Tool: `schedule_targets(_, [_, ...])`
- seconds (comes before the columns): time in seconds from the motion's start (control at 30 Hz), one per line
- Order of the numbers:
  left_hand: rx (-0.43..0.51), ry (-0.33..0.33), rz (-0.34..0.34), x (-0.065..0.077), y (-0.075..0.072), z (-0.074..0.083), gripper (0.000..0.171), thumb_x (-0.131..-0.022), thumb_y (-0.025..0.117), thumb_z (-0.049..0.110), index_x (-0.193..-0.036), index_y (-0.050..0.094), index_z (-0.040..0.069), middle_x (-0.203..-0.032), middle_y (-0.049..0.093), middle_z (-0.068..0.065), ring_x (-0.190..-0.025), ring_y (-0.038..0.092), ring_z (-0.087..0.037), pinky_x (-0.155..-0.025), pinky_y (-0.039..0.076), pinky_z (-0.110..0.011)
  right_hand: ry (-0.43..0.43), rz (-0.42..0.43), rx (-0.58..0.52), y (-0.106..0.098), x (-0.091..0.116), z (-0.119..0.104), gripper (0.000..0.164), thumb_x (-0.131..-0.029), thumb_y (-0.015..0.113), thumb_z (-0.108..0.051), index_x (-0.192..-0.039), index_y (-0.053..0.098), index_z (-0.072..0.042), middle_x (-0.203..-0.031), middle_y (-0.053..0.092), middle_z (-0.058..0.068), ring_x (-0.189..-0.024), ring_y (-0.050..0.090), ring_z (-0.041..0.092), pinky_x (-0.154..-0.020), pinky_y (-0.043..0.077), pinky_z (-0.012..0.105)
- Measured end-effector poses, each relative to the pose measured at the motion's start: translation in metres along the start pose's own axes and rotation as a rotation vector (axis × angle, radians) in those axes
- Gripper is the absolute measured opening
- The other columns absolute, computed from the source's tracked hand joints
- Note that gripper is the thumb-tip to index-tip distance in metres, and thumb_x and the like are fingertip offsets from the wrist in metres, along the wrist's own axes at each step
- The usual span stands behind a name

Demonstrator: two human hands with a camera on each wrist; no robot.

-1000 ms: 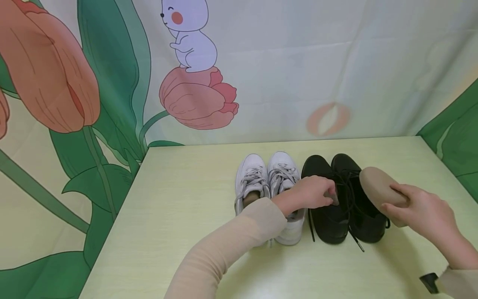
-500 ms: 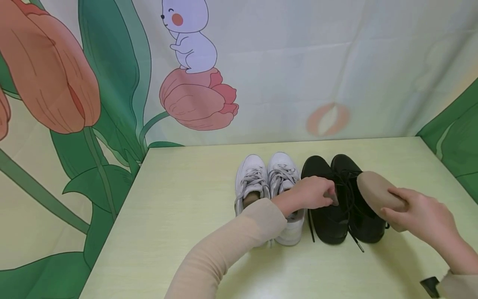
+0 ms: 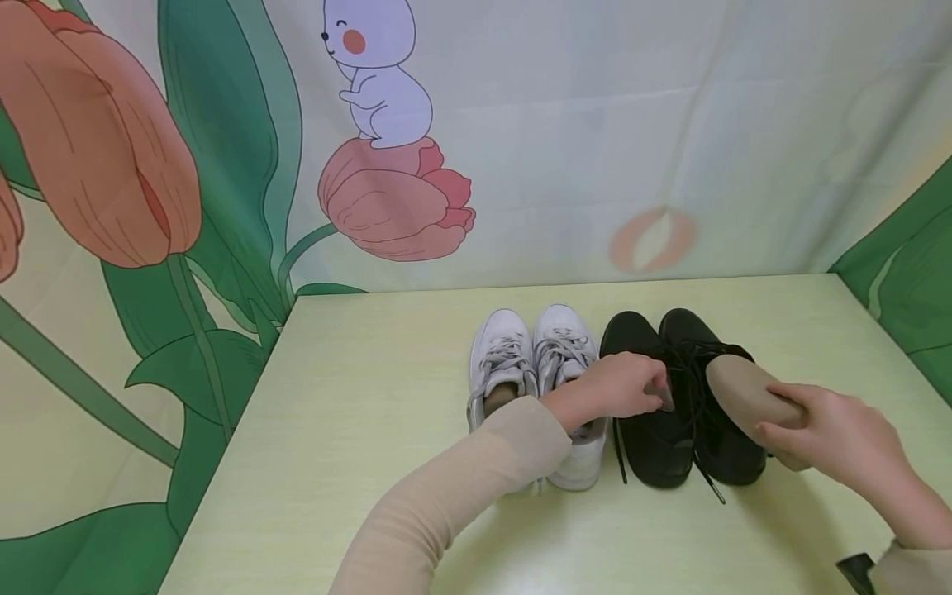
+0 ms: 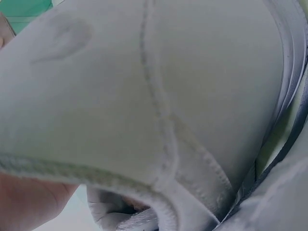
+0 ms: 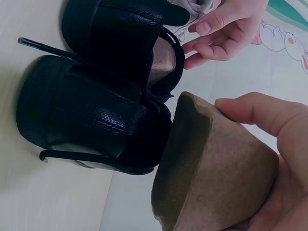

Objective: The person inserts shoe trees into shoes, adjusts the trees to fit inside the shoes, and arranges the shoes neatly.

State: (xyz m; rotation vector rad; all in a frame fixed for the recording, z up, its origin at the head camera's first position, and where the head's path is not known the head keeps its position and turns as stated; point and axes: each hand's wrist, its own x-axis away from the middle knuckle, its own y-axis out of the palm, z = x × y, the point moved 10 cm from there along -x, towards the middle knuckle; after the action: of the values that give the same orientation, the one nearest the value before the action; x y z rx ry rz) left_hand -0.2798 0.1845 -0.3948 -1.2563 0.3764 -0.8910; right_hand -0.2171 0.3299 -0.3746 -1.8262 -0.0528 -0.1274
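My right hand (image 3: pixel 848 430) grips a tan, hollow shoe tree (image 3: pixel 744 388) by its heel end, thumb and fingers on opposite sides. The shoe tree's rounded toe end points over the opening of the right black lace-up shoe (image 3: pixel 736 442) and overlaps it in the head view. Nothing is gripped by my left hand (image 3: pixel 628 384), whose loosely bent fingers are at the collar of the left black shoe (image 3: pixel 658 450). Inside that shoe another tan shoe tree (image 5: pixel 163 60) shows in the right wrist view. Black laces dangle from both shoes.
A pair of white sneakers (image 3: pixel 502 347) stands left of the black pair, partly under my left forearm. One white shoe (image 4: pixel 216 72) fills the left wrist view. All stand on a pale table (image 3: pixel 357 388) before a printed curtain (image 3: pixel 535 165).
My right hand has come slightly down and left, bringing the shoe tree's toe end lower over the right black shoe's opening. My left hand has stayed in place.
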Motion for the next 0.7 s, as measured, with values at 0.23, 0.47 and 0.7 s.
schedule_targets(0.23, [0.0,-0.004,0.002,-0.0007,0.0005,-0.0012,0.019,-0.087,0.054,0.03,-0.105,0.055,0.022,-0.103,0.058,0.01,-0.076,0.051,-0.003,-0.066,0.041,-0.016,-0.006,-0.032,-0.004,0.0045,-0.0021,0.0016,0.073,-0.074,0.059,-0.052,-0.125,0.047,-0.001,-0.119,0.047,0.032,-0.091,0.052,0.047,-0.052,0.04,0.036])
schedule_targets(0.47, [-0.001,0.004,0.004,0.0003,-0.0004,-0.0003,0.02,-0.087,0.054,0.029,-0.105,0.056,0.021,-0.103,0.058,0.009,-0.076,0.051,-0.003,-0.065,0.041,-0.016,-0.015,-0.049,-0.005,0.0064,-0.0049,0.0022,0.072,-0.074,0.061,-0.048,-0.125,0.047,0.0,-0.119,0.047,0.033,-0.09,0.053,0.047,-0.05,0.039,0.035])
schedule_targets(0.7, [-0.008,0.006,0.003,0.0003,-0.0009,-0.0001,0.02,-0.087,0.053,0.029,-0.105,0.056,0.021,-0.103,0.058,0.009,-0.075,0.05,-0.003,-0.066,0.041,-0.016,-0.015,-0.071,0.007,0.0094,-0.0064,0.0034,0.073,-0.073,0.061,-0.05,-0.125,0.046,0.0,-0.118,0.048,0.033,-0.091,0.052,0.048,-0.051,0.04,0.036])
